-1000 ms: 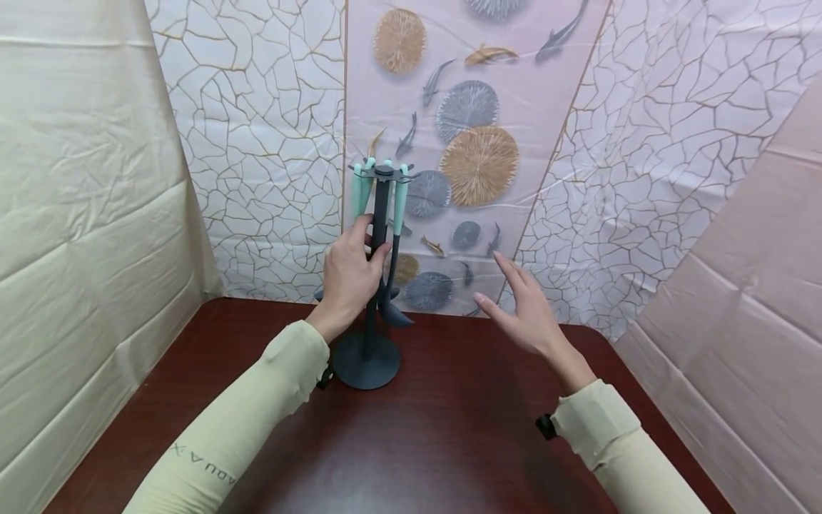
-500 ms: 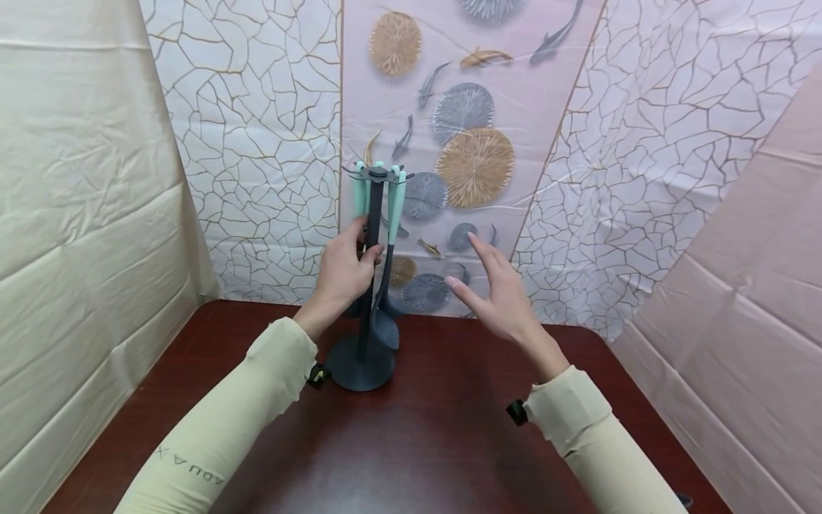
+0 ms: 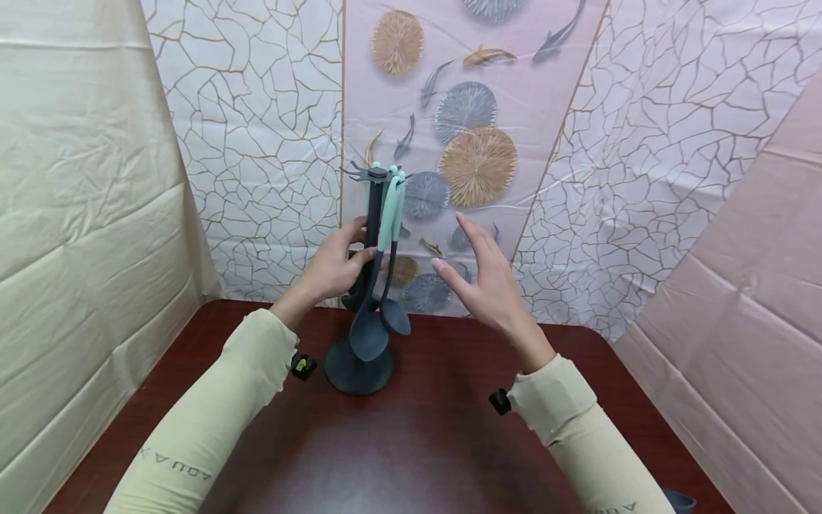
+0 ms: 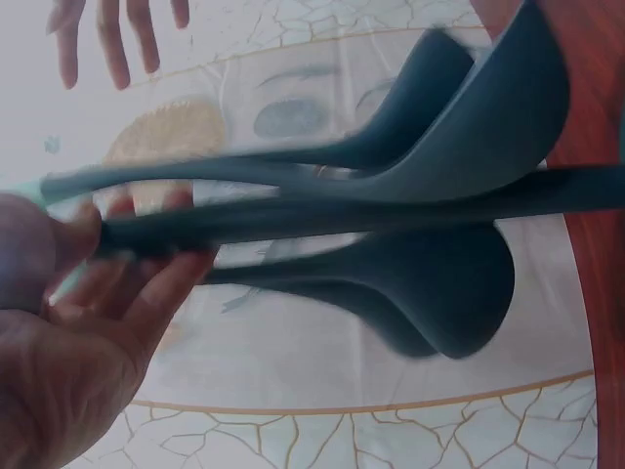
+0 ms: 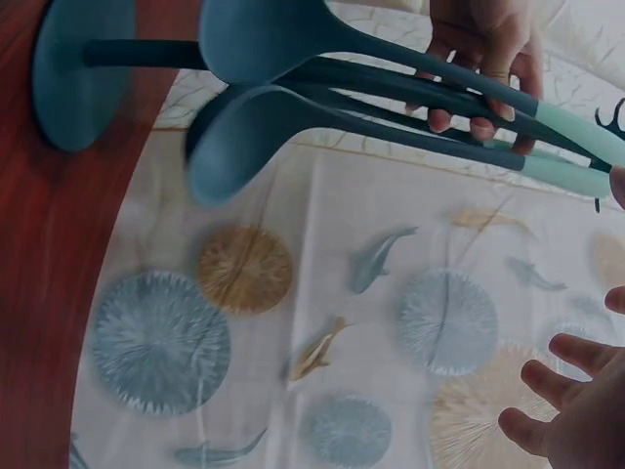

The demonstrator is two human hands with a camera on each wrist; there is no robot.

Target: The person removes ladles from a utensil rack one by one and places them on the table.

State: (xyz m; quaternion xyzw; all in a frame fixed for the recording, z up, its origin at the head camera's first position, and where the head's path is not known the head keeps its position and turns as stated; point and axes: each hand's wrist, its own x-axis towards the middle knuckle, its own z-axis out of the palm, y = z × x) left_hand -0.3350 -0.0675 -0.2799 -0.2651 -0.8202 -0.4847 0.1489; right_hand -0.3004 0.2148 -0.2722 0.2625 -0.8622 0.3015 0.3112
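A dark utensil stand [image 3: 358, 371] with a round base is upright on the table, left of centre. Kitchen utensils with mint-green handles and dark heads hang from its top ring. A large ladle-like spoon [image 3: 368, 335] hangs in front of the pole, and a smaller-looking one [image 3: 394, 316] hangs just right of it. My left hand [image 3: 332, 265] holds the pole [image 4: 264, 217] at mid-height, thumb in front and fingers behind. Further dark heads [image 4: 459, 293] show on the pole's other side. To the right of the stand, my right hand [image 3: 486, 280] is raised with fingers extended, touching nothing.
The dark red table [image 3: 424, 428] has its back edge against a patterned cloth backdrop [image 3: 270, 143]. Pale cloth walls [image 3: 90, 214] flank both sides. Part of a dark object [image 3: 679, 501] shows beside the right sleeve at the lower right.
The hanging utensils have swung round the pole, bringing the large spoon to the front. My right hand has moved left towards the stand; my left hand has shifted slightly left.
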